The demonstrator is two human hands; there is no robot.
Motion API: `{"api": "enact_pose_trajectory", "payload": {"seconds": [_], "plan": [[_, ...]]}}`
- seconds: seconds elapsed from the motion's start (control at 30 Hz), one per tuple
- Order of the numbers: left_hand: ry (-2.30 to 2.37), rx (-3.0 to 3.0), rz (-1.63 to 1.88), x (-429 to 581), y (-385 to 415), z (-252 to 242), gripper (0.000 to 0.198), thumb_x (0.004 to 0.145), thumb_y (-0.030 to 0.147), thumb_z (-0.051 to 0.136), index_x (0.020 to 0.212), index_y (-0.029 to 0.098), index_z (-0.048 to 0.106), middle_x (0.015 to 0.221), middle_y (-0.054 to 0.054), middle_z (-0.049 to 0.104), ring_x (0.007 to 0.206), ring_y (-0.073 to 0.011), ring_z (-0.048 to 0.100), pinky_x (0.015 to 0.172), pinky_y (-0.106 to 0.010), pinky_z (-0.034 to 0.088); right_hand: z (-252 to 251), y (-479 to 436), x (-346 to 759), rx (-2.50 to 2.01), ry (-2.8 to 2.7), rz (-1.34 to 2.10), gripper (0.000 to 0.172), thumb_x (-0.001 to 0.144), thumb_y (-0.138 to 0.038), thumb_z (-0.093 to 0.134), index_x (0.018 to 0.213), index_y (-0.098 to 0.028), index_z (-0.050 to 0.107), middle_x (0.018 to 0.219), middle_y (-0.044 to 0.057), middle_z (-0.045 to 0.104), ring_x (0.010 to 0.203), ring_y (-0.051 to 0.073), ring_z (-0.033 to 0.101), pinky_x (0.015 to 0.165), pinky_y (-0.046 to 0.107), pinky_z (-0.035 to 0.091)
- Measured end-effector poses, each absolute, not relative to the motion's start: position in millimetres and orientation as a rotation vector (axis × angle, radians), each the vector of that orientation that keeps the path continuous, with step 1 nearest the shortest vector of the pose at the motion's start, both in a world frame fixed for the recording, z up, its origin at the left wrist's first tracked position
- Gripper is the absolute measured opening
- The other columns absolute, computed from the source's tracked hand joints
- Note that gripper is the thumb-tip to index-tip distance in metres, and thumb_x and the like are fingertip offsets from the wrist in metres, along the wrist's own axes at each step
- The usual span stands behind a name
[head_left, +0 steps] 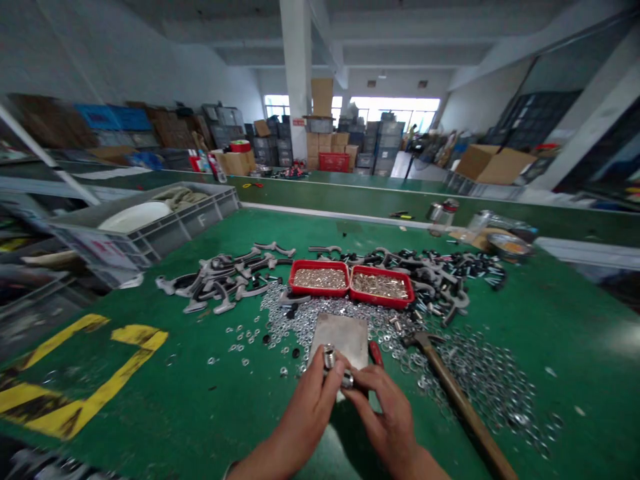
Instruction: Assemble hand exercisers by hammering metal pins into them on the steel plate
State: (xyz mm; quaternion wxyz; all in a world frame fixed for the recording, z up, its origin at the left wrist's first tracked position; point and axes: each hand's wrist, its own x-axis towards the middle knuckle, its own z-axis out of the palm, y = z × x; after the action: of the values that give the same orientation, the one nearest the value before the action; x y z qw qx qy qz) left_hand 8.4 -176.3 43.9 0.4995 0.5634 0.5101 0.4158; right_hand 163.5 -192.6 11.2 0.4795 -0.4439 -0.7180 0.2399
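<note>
Just above the near edge of a flat grey metal plate point(340, 330), my two hands are close together. My left hand point(311, 400) is closed around a short shiny threaded metal fitting point(329, 356), which stands upright between thumb and fingers. My right hand point(387, 410) pinches a small shiny metal cylinder point(347, 380) that touches or nearly touches the left thumb. Whether the two metal pieces are joined, I cannot tell. A red handle point(375, 353) lies beside the plate, near my right fingers; the rest of that tool is hidden.
A hammer point(457, 393) lies right of my hands amid scattered metal rings point(493, 373). Beyond the plate sit two red trays point(320, 293) point(383, 304) of small metal pieces. Grey curved handles point(215, 277) lie on both sides. A grey crate point(185, 230) stands left.
</note>
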Motion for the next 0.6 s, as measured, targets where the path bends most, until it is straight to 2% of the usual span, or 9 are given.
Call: {"api": "enact_pose_trajectory", "payload": {"seconds": [0.1,0.17,0.23,0.3,0.37,0.43,0.53,0.6], "plan": [[1.283,1.317,1.067,10,-168,27,0.041,0.089,0.054,0.051,0.110,0.019,0.058,0.111,-0.010,0.066,0.107,-0.0259,0.059,0.099,-0.036,0.042,7,-187,165,-1.111,-1.914,0.562,0.045,0.095,-0.022,0.053,0.139,-0.031,0.050,0.106,0.007,0.073,0.091,0.022,0.068,0.080,0.034,0.053],[1.278,1.318,1.097,11,-160,15,0.041,0.090,0.057,0.048,0.104,0.020,0.059,0.104,-0.008,0.067,0.101,-0.0251,0.060,0.094,-0.034,0.044,3,-180,179,-1.144,-2.065,0.577,0.049,0.095,-0.026,0.053,0.143,-0.030,0.046,0.108,0.008,0.073,0.093,0.023,0.068,0.080,0.034,0.053],[1.285,1.348,1.112,11,-153,9,0.041,0.091,0.058,0.046,0.098,0.021,0.060,0.097,-0.007,0.067,0.095,-0.0248,0.060,0.090,-0.034,0.045,0,-167,210,-1.298,-2.128,0.538,0.042,0.094,-0.030,0.054,0.135,-0.030,0.055,0.106,0.006,0.072,0.092,0.022,0.068,0.080,0.032,0.053],[1.303,1.384,1.111,10,-148,8,0.041,0.091,0.059,0.045,0.092,0.021,0.059,0.090,-0.007,0.066,0.089,-0.0247,0.060,0.086,-0.034,0.045,-2,-147,255,-1.603,-2.008,0.392,0.026,0.093,-0.031,0.053,0.115,-0.028,0.067,0.106,0.004,0.072,0.094,0.020,0.066,0.084,0.030,0.052],[1.306,1.397,1.092,11,-145,11,0.042,0.091,0.061,0.044,0.088,0.021,0.059,0.084,-0.006,0.065,0.084,-0.0244,0.060,0.081,-0.033,0.045,-2,-121,308,-1.821,-1.849,0.258,0.027,0.096,-0.026,0.043,0.105,-0.019,0.068,0.100,0.008,0.070,0.092,0.022,0.065,0.085,0.036,0.051],[1.300,1.390,1.062,17,-145,13,0.044,0.090,0.063,0.044,0.086,0.021,0.058,0.081,-0.005,0.064,0.080,-0.0240,0.059,0.077,-0.032,0.045,-2,-94,353,-1.970,-1.763,0.169,0.026,0.095,-0.021,0.042,0.101,-0.015,0.067,0.101,0.011,0.068,0.096,0.024,0.063,0.088,0.041,0.049],[1.292,1.382,1.029,29,-147,11,0.046,0.090,0.064,0.043,0.085,0.021,0.058,0.078,-0.005,0.064,0.077,-0.0238,0.060,0.075,-0.032,0.046,-3,-58,392,-2.102,-1.741,0.143,0.019,0.094,-0.027,0.055,0.106,-0.015,0.064,0.111,0.009,0.065,0.103,0.023,0.061,0.092,0.044,0.049],[1.300,1.399,0.999,35,-149,8,0.047,0.090,0.064,0.043,0.085,0.021,0.060,0.078,-0.005,0.066,0.077,-0.0247,0.061,0.075,-0.034,0.047,-5,-40,399,-2.155,-1.751,0.180,0.026,0.093,-0.033,0.061,0.113,-0.017,0.062,0.119,0.008,0.063,0.105,0.022,0.062,0.091,0.044,0.051]]}}
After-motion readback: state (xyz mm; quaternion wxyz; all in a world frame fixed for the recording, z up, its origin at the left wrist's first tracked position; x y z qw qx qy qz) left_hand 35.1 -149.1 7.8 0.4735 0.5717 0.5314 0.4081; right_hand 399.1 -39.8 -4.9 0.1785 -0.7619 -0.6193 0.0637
